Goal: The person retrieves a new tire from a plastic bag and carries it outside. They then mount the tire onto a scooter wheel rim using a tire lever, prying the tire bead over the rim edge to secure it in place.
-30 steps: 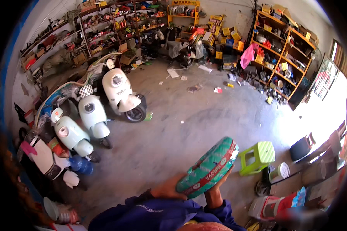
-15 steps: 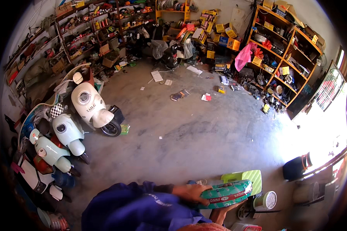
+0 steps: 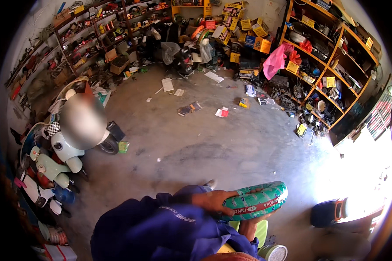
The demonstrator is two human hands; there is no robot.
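A tyre (image 3: 259, 211) wrapped in green patterned plastic film with a red band is held out ahead of me at the lower right. My left hand (image 3: 220, 202) grips its near left side, fingers closed over the wrapping. Under the tyre's right part is my right hand (image 3: 249, 226), holding it from below; most of those fingers are hidden by the ring. Beneath my right forearm a light green plastic stool (image 3: 262, 232) shows in part.
A white bucket (image 3: 272, 253) stands beside the stool, and a dark blue bin (image 3: 324, 213) near the bright doorway. Scooters (image 3: 67, 148) line the left side. Packed shelves (image 3: 322, 65) and stacked boxes edge the room. Papers and a small red-and-white packet (image 3: 222, 112) lie on the concrete floor.
Both hands have moved the wrapped tyre farther forward and tilted it, so its ring opening shows more. My view has shifted, and the stool is now mostly hidden behind my arm and the tyre.
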